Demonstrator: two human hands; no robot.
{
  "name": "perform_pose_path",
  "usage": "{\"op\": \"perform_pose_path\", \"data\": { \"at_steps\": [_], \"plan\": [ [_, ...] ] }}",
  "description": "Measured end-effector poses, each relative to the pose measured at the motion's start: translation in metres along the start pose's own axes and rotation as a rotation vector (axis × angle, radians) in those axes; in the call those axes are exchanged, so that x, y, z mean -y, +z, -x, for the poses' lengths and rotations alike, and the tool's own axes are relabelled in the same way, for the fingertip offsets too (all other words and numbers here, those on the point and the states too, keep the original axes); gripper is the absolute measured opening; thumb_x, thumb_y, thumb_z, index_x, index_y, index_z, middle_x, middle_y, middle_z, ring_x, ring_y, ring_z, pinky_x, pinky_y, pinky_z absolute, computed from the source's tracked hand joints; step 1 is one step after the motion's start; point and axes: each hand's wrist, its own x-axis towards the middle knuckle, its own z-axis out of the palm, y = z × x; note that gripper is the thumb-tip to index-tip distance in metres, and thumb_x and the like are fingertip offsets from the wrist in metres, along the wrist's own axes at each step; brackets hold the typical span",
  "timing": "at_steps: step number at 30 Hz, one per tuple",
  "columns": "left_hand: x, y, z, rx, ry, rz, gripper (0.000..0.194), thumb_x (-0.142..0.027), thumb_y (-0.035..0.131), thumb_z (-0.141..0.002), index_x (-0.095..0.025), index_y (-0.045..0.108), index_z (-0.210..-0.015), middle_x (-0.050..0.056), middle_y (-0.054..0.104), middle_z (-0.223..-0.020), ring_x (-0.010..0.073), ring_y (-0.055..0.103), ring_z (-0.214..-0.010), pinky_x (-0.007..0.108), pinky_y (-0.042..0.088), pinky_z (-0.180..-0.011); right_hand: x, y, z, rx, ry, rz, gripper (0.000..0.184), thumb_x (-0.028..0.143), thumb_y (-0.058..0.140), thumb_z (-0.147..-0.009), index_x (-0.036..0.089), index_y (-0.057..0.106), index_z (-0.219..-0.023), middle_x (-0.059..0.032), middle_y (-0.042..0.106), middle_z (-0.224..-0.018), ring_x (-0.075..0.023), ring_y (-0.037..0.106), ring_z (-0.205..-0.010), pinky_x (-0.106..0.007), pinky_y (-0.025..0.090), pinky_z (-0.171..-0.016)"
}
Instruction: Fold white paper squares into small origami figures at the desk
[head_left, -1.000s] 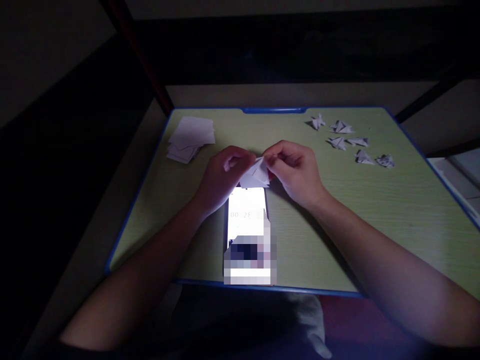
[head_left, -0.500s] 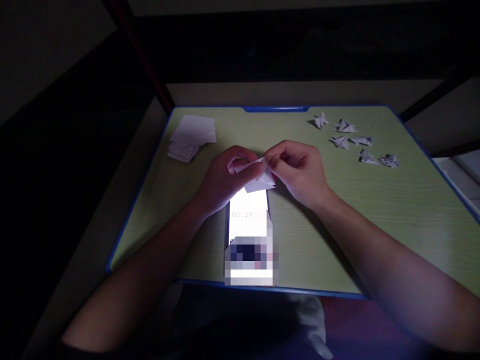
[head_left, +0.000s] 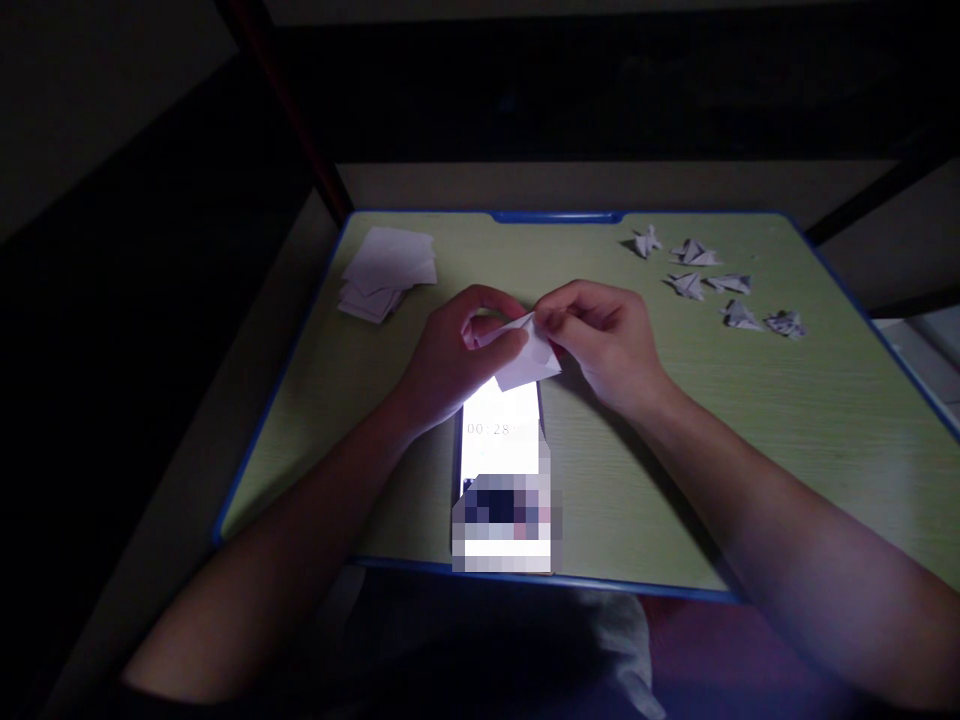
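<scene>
A small piece of white folded paper (head_left: 526,358) is held between both hands over the middle of a green lap table (head_left: 750,420). My left hand (head_left: 454,355) pinches its left side with thumb and fingers closed. My right hand (head_left: 600,335) pinches its top right corner, fingers curled. Just below the paper lies a phone (head_left: 501,470) with a bright lit screen.
A loose stack of white paper squares (head_left: 386,272) sits at the table's back left. Several small folded paper figures (head_left: 712,285) lie at the back right. A blue rim (head_left: 555,216) edges the table. The surroundings are dark.
The folded paper has turned slightly in my fingers and now hangs a little lower and to the right. Both hands stay in almost the same place.
</scene>
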Motion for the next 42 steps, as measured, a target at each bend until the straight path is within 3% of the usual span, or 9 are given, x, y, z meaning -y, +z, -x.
{"op": "perform_pose_path", "data": {
  "at_steps": [22, 35, 42],
  "plan": [
    [-0.003, 0.001, 0.002, 0.031, -0.016, 0.065, 0.013, -0.013, 0.063, -0.078, -0.019, 0.056, -0.088, 0.002, 0.070, -0.087, 0.0121, 0.070, -0.076, 0.021, 0.054, -0.057, -0.011, -0.002, -0.002, 0.026, 0.091, -0.139, 0.006, 0.018, 0.065, -0.071, 0.020, 0.067, -0.066, 0.0053, 0.056, -0.050, -0.0077, 0.045, -0.045, -0.023, 0.030, -0.044],
    [0.003, 0.002, 0.001, -0.020, -0.061, 0.077, 0.016, -0.010, 0.064, -0.076, -0.019, 0.054, -0.085, 0.000, 0.067, -0.075, 0.0122, 0.068, -0.065, 0.020, 0.052, -0.049, -0.005, 0.000, -0.002, 0.025, 0.079, -0.107, 0.008, 0.021, 0.070, -0.070, 0.017, 0.068, -0.063, 0.0049, 0.057, -0.050, -0.0060, 0.044, -0.045, -0.021, 0.030, -0.044],
    [0.000, 0.004, 0.001, -0.054, -0.098, 0.070, 0.016, -0.006, 0.064, -0.076, -0.018, 0.055, -0.084, -0.002, 0.065, -0.081, 0.0122, 0.070, -0.078, 0.021, 0.057, -0.065, -0.001, 0.004, -0.003, 0.044, 0.145, -0.142, 0.023, 0.031, 0.086, -0.061, 0.016, 0.069, -0.065, 0.0037, 0.061, -0.054, -0.0053, 0.046, -0.047, -0.021, 0.030, -0.043]
  ]
}}
